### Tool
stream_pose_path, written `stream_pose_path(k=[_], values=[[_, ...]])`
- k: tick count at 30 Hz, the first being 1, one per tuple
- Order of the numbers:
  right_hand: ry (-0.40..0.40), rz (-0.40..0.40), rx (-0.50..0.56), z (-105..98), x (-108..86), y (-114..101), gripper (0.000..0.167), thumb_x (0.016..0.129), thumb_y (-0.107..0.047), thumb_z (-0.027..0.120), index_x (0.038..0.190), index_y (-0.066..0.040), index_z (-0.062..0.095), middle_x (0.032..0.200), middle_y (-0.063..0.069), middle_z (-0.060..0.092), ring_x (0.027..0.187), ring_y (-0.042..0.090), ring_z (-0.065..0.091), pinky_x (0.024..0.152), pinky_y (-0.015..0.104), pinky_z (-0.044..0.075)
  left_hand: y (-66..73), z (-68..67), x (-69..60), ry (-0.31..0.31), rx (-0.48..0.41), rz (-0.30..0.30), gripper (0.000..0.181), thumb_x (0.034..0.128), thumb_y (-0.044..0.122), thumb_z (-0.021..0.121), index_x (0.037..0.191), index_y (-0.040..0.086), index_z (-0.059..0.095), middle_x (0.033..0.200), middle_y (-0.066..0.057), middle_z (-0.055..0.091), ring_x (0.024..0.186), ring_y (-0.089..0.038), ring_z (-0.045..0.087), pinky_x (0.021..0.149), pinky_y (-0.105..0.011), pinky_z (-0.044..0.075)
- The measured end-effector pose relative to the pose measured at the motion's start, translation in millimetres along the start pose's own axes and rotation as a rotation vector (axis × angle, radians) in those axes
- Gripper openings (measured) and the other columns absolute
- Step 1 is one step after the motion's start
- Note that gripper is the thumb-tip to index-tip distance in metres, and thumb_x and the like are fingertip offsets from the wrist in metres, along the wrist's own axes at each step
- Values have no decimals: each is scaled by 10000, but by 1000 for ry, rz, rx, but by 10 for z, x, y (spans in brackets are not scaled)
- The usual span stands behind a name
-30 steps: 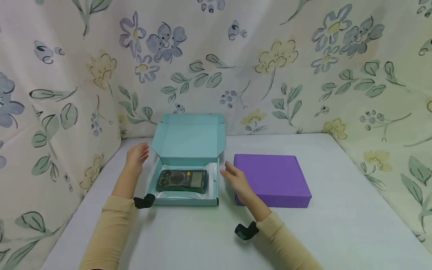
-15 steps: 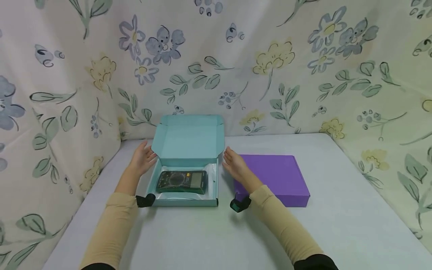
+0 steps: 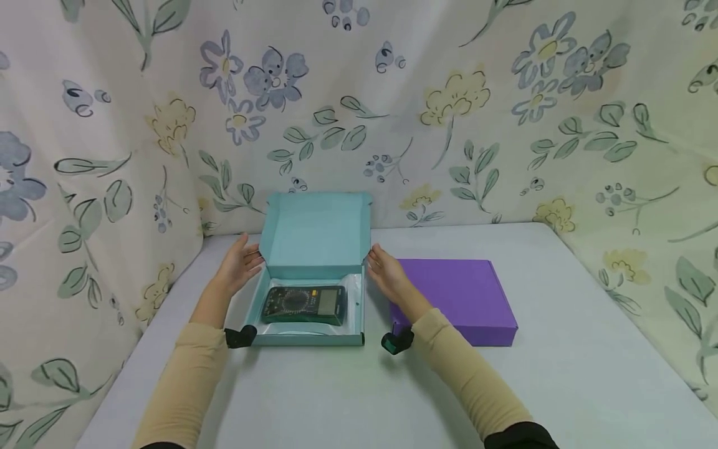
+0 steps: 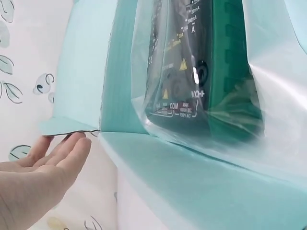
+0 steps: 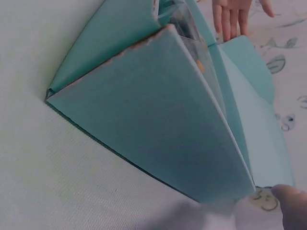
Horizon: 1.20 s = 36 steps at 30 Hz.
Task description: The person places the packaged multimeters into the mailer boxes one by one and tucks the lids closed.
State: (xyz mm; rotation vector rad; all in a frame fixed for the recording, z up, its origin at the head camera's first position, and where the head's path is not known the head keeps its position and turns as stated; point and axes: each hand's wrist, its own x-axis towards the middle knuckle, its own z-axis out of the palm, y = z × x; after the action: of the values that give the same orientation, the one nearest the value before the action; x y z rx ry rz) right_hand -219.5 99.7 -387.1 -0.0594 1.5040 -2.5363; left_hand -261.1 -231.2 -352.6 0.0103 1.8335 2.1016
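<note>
A teal cardboard box [image 3: 308, 340] stands on the table with its lid [image 3: 316, 231] raised at the back. Inside lies a black and green multimeter [image 3: 303, 304], wrapped in a clear plastic bag [image 4: 278, 96]. My left hand [image 3: 237, 268] is at the lid's left edge with its fingers extended. Its fingertips touch the lid's side flap [image 4: 72, 127] from outside in the left wrist view. At the lid's right edge is my right hand [image 3: 389, 272], fingers extended against that side's flap. Only a fingertip of this hand [image 5: 295, 206] shows in the right wrist view.
A closed purple box [image 3: 449, 293] lies right of the teal one, partly behind my right forearm. A flowered curtain [image 3: 421, 125] hangs behind the table and along its left side. The white tabletop [image 3: 325, 399] extends in front.
My right hand has moved back and up to the lid's right edge, while my left has shifted right to the left edge. Both side flaps have folded inward.
</note>
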Motion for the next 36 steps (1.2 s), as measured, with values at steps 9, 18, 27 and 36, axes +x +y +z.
stream_pose_path(k=[9, 18, 27, 36], values=[[-9, 4, -194, 49, -40, -6, 635, 1086, -282, 293, 1513, 91, 9, 1593, 243, 72, 1475, 314, 83, 1195, 417, 109, -25, 7, -33, -36, 149, 25, 908, 990, 622, 210, 1511, -63, -79, 1569, -307, -41, 1458, -409, 6, 1192, -486, 40], [4, -29, -375, 13, -131, -3, 615, 1087, -352, 182, 1502, 103, 170, 1555, 275, 202, 1450, 355, 175, 1180, 454, 169, -56, -99, -108, -79, 188, 16, 954, 924, 672, -3, 1502, -85, -66, 1554, -338, 25, 1447, -426, 27, 1180, -507, 6], [-48, -13, -543, -44, -266, 1, 693, 1071, -428, 113, 1457, 110, 318, 1464, 297, 368, 1371, 392, 346, 1129, 472, 299, -109, -271, -178, -76, 297, -32, 960, 957, 648, 53, 1478, -157, 22, 1521, -359, 126, 1402, -403, 240, 1158, -467, 223], [-121, 15, -579, -36, -340, 16, 730, 1061, -468, 146, 1459, 127, 285, 1500, 277, 316, 1386, 376, 326, 1129, 463, 297, -137, -256, -225, -62, 466, -16, 678, 1066, 409, 163, 1489, -121, 176, 1441, -362, 347, 1145, -239, 595, 1006, -406, 477]])
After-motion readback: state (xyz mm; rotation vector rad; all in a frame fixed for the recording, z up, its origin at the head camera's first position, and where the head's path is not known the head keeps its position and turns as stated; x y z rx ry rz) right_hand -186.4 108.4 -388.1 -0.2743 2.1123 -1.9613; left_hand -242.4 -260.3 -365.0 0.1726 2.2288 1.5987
